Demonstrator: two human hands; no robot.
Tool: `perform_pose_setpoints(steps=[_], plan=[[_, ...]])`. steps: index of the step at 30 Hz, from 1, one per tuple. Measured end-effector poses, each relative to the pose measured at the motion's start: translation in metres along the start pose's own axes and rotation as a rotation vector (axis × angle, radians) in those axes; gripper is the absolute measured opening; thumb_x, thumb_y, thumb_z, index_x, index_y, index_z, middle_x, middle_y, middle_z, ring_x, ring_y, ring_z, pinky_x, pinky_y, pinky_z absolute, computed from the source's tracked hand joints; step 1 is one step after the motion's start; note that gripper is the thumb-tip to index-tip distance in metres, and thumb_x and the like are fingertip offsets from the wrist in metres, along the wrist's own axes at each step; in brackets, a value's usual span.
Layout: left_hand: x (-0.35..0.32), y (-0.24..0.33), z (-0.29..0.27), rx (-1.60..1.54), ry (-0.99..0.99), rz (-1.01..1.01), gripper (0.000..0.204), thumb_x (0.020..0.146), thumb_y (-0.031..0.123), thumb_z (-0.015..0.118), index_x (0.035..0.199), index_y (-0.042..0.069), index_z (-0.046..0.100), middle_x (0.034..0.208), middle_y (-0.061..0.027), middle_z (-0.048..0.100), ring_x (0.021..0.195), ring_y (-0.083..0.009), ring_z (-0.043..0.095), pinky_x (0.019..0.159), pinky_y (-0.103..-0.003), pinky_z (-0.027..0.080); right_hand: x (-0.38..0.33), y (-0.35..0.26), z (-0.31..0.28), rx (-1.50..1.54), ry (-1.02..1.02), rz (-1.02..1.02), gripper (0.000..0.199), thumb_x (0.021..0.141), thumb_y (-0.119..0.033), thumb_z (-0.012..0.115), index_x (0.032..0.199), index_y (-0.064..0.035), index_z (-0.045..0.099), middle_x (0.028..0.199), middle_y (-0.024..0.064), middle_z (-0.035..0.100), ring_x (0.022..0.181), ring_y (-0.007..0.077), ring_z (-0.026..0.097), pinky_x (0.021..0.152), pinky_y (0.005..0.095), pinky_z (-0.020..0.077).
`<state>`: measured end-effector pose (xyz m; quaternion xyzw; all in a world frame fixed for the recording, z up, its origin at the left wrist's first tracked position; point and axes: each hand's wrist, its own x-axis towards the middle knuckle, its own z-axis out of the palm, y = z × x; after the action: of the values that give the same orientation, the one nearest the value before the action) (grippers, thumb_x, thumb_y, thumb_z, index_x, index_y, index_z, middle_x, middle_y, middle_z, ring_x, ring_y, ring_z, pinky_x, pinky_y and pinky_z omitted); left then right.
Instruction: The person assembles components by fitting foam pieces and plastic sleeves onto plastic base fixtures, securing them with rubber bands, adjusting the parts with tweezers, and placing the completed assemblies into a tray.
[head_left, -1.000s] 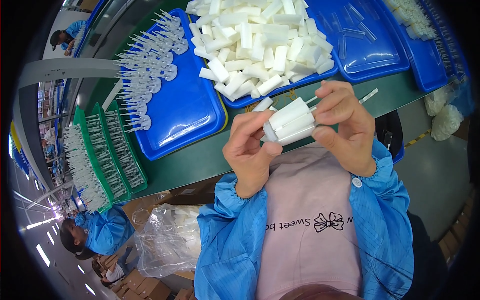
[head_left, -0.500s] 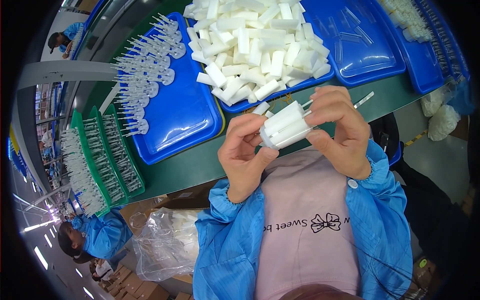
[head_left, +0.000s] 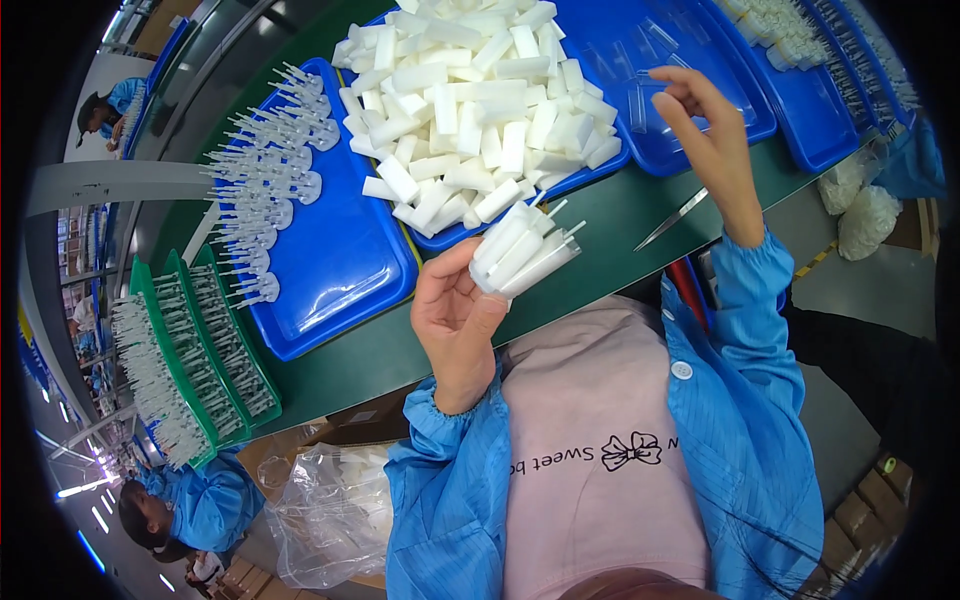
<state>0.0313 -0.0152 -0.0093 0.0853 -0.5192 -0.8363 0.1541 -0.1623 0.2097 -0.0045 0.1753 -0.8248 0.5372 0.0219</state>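
My left hand (head_left: 455, 325) is closed around the base of a white plastic piece with foam blocks (head_left: 520, 250) on it, held above the green table. Thin white pins stick out beyond its far end, and clear plastic partly wraps one side. My right hand (head_left: 712, 130) is raised over the near right part of a blue tray, its thumb and fingers apart and nothing visible between them. Several clear plastic tubes (head_left: 637, 105) lie in that tray beside the fingers. Metal tweezers (head_left: 672, 219) rest on the table below my right hand.
White foam blocks (head_left: 470, 110) are heaped in a middle blue tray. To the left, another blue tray (head_left: 340, 290) holds rows of pronged white pieces (head_left: 265, 190). Green racks (head_left: 205, 340) of pins stand at far left. A plastic bag (head_left: 335, 500) sits below the table edge; people work beyond.
My right hand has let go of the foam-block piece and moved right and away, over the tray of clear tubes. My left hand has shifted slightly left with the piece still in it.
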Motion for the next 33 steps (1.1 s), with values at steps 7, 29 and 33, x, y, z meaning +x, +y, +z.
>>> perform_pose_setpoints(steps=[7, 29, 33], plan=[[-0.001, 0.002, 0.006, 0.055, 0.042, -0.026, 0.054, 0.081, 0.009, 0.066, 0.129, -0.002, 0.044, 0.124, -0.015, 0.053, 0.115, -0.0219, 0.052, 0.1, -0.035, 0.04, 0.009, 0.039, 0.011, -0.51, 0.004, -0.167, 0.034, 0.083, -0.019, 0.065, 0.114, -0.009, 0.056, 0.081, 0.0037, 0.057, 0.069, 0.0108, 0.053, 0.06, 0.024, 0.0422], [-0.006, 0.003, 0.018, 0.683, -0.136, 0.418, 0.062, 0.063, 0.005, 0.076, 0.121, -0.001, 0.057, 0.11, -0.0131, 0.048, 0.092, -0.0201, 0.049, 0.075, -0.028, 0.043, -0.052, -0.076, 0.031, 0.462, -0.048, -0.275, 0.04, 0.079, -0.015, 0.073, 0.111, -0.0006, 0.056, 0.093, 0.0059, 0.059, 0.082, 0.0104, 0.054, 0.078, 0.0244, 0.043], [-0.008, 0.004, 0.022, 0.71, -0.134, 0.46, 0.061, 0.062, 0.004, 0.077, 0.119, -0.001, 0.058, 0.107, -0.0132, 0.047, 0.091, -0.0215, 0.05, 0.074, -0.03, 0.044, -0.051, -0.082, 0.038, 0.416, -0.012, -0.268, 0.03, 0.079, -0.016, 0.074, 0.102, -0.0018, 0.061, 0.092, 0.0042, 0.059, 0.079, 0.0089, 0.053, 0.072, 0.0223, 0.0429]])
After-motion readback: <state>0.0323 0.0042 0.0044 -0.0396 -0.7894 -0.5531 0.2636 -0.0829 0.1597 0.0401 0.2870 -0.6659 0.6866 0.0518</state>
